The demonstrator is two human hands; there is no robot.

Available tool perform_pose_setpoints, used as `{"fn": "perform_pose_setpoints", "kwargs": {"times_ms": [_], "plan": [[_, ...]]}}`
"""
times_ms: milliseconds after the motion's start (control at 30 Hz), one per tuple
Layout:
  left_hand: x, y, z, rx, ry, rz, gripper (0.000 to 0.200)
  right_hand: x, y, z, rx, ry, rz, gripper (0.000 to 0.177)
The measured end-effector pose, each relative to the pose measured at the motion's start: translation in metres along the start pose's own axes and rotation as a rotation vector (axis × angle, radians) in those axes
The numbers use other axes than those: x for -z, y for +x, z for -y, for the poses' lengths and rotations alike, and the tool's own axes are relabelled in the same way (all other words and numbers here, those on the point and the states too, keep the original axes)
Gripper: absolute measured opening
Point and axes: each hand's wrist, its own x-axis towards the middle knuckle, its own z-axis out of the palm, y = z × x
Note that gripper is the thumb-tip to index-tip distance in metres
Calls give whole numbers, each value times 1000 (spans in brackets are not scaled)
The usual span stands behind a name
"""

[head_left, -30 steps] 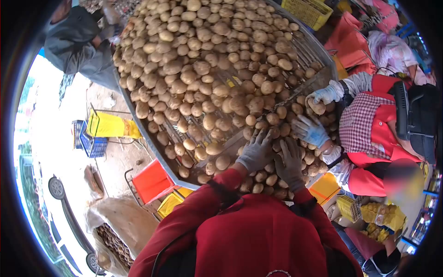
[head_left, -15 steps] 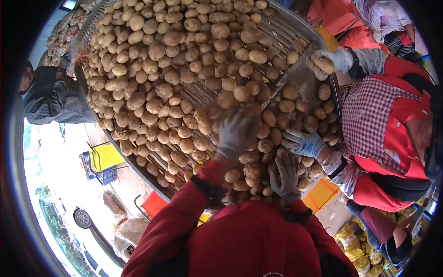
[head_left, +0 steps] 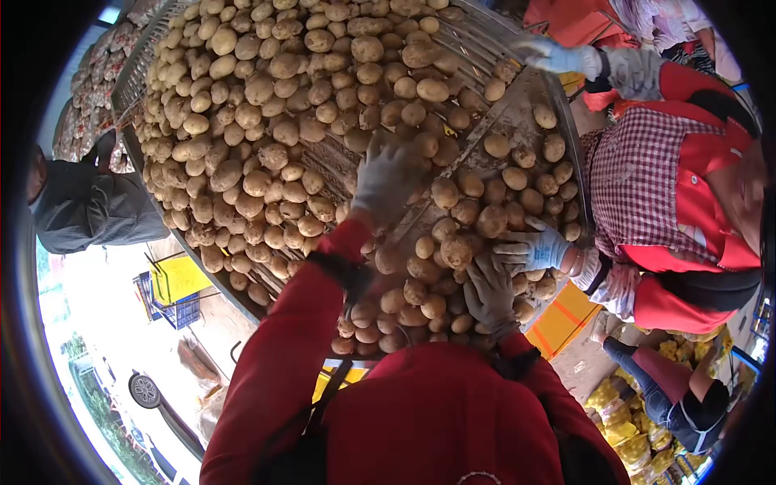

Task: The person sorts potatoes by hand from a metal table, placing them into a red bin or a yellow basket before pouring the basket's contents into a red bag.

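Heaped from centre up to 12 o'clock: potatoes (head_left: 267,137), piled on the slatted metal surface (head_left: 485,44), with a looser batch in the near tray toward 4 o'clock.

Changed in the last second: left hand (head_left: 384,182) no longer paired with the right on the near batch. Now up toward 12 o'clock at the edge of the big heap, red sleeve stretched long behind it. Means a reach split across two spots, one on the heap's edge, one on the near batch. Right hand (head_left: 487,293): still low, at 5 o'clock of centre, hardly shifted.

Left hand: grey glove, palm down, fingers loosely spread over the potatoes at the divider. Blurred, so cannot tell whether curled round one underneath. Right hand: darker glove, fingers fanned and lying flat on the near potatoes, pinching nothing visible.

Just beside the right hand, at its 3 o'clock: a co-worker's pale blue gloved hand (head_left: 533,246), resting on the same batch, fingertips close to touching. Co-worker's other hand (head_left: 558,56) out at 1 o'clock over the surface's rim, without the potato gripped there half a second ago. Checked apron (head_left: 638,178) at 3 o'clock.

Further out: a person in grey (head_left: 89,210) at 9 o'clock, a yellow crate (head_left: 182,275) and a blue crate (head_left: 174,311) on the ground at 8 o'clock, an orange box (head_left: 566,319) at 4 o'clock.
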Motion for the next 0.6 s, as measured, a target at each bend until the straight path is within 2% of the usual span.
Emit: {"fn": "perform_pose_setpoints", "kwargs": {"times_ms": [67,167,267,300,400,467,567,600], "plan": [[-19,-27,5,63,-67,-29,49,7,4,5,51,-1,-6,41],[-5,-110,-34,386,-291,-41,51,19,18,0,15,165,-166,35],[6,-172,-48,395,-259,-19,48,42,69,18,126,90,-110,32],[12,-181,-47,363,-229,17,46,50,102,29,157,65,-86,26],[26,-198,-46,322,-173,52,40,19,196,45,166,31,-30,16],[38,-199,-47,352,-192,1,37,-26,238,32,19,-323,362,24],[59,-208,-58,499,-323,-90,35,-54,266,32,173,-387,139,27],[69,-206,-65,454,-349,-147,31,-46,271,34,88,-352,318,32]]}}
